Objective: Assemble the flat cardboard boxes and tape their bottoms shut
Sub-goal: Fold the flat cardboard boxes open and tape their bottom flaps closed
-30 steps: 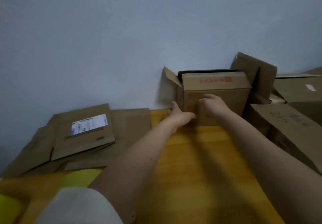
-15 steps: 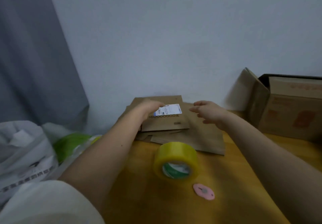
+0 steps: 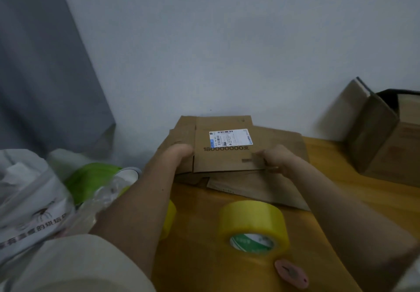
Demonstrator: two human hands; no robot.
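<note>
From the head view, both hands grip a flattened brown cardboard box point(image 3: 223, 149) bearing a white shipping label, atop a stack by the wall: the left hand point(image 3: 179, 155) holds its left edge, the right hand point(image 3: 276, 159) pinches its near right corner. A yellow tape roll point(image 3: 252, 228) stands nearer on the orange wooden table point(image 3: 363, 191).

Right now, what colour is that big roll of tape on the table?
Yellow, with a green-and-white core; the tape roll shows best in the head view.
</note>
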